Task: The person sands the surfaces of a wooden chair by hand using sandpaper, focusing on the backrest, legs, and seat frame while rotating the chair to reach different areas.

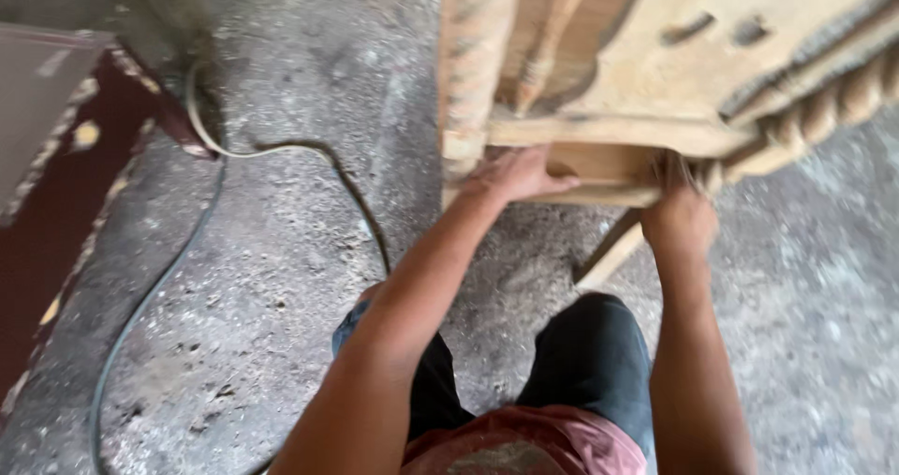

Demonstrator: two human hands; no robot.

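A: Item one, the wooden furniture frame (pixel 655 73)?

B: Pale, unfinished wood with twisted, rope-like turned posts. It lies tipped over on the floor (pixel 281 325), straight ahead of the person and above the knees in the view. Its lower rail runs left to right, across the body.

A: Left hand (pixel 520 174)?

B: Laid on that rail near the thick turned post (pixel 473 63), fingers spread flat and curled over the edge. Holding the frame, not wide in the air.

A: Right hand (pixel 679 215)?

B: On the same rail, further right, beside the twisted post (pixel 833 105). Fingers are tucked behind the wood, so how tightly they close I cannot tell; it is touching the frame.

A: Which is nearer?

B: Both are in contact, one at each end of the rail; neither leads.

A: Surroundings?

B: A loose wooden stick (pixel 613 250) slants on the floor under the right hand. A cable (pixel 178 260) loops across the dusty concrete to the left. A dark red board (pixel 56 185) sits at the far left edge.
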